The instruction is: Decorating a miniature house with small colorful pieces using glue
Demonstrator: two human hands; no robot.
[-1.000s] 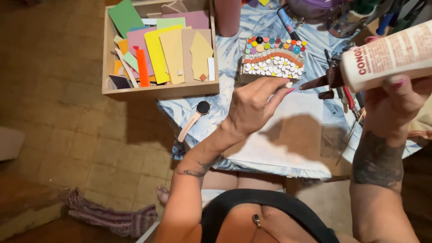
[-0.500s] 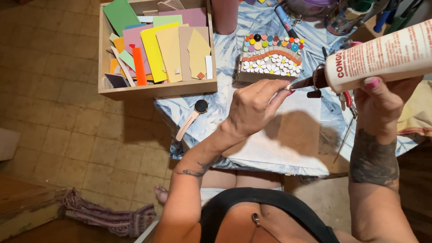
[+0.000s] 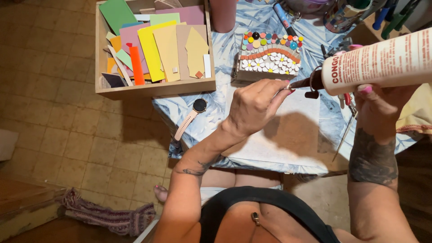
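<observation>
While the right hand (image 3: 382,105) grips the white glue tube (image 3: 382,63) from below, the tube lies almost level above the table (image 3: 216,112), its long axis running from right to left and a little downward. Its dark nozzle (image 3: 306,83) points to the left, at the fingertips of the left hand (image 3: 254,105). The right fingers are closed around the tube body, and pink nails show at its lower edge. The right forearm rises straight from below and has a dark tattoo near the wrist. The left hand is half curled, with the thumb and first fingers pinched together just at the nozzle tip; I cannot tell if a small piece is between them. The tube is white with red print. Left of the left hand, a wristwatch (image 3: 191,118) lies on the table. Just beyond the hand stands a mosaic block (image 3: 269,58) with white petals and coloured dots. Farther left of it sits a wooden box (image 3: 153,87) of coloured sheets.
</observation>
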